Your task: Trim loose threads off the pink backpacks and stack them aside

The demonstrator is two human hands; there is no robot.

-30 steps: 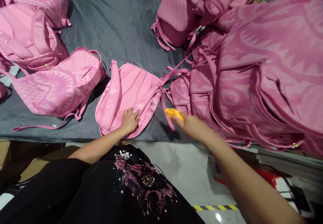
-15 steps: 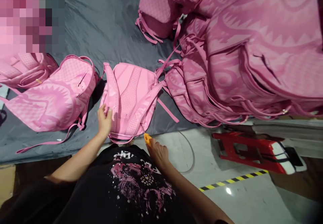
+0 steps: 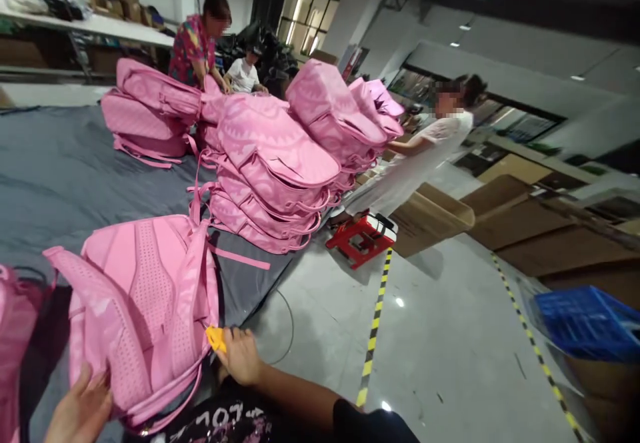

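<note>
A pink backpack [image 3: 150, 283] lies on the grey-covered table with its padded back and shoulder straps facing up. My left hand [image 3: 85, 400] rests at its lower left side, fingers apart, beside the left strap. On the other side, my right hand [image 3: 241, 353] is closed round an orange-handled tool [image 3: 216, 339], whose thin tip reaches the bag's right edge. What kind of tool it is cannot be made out. Part of another pink bag [image 3: 17, 336] shows at the left edge.
Stacked pink backpacks [image 3: 275, 163] stand beyond on the grey table cover [image 3: 45, 163]. One person [image 3: 420, 150] stands right of them; two more are behind. A red step stool [image 3: 357, 243], cardboard boxes [image 3: 425, 220] and a blue crate [image 3: 587, 323] are on the right.
The view has swung up and to the right, bringing people, boxes and the blue crate into sight. My right hand still holds the orange tool at the bag's edge.
</note>
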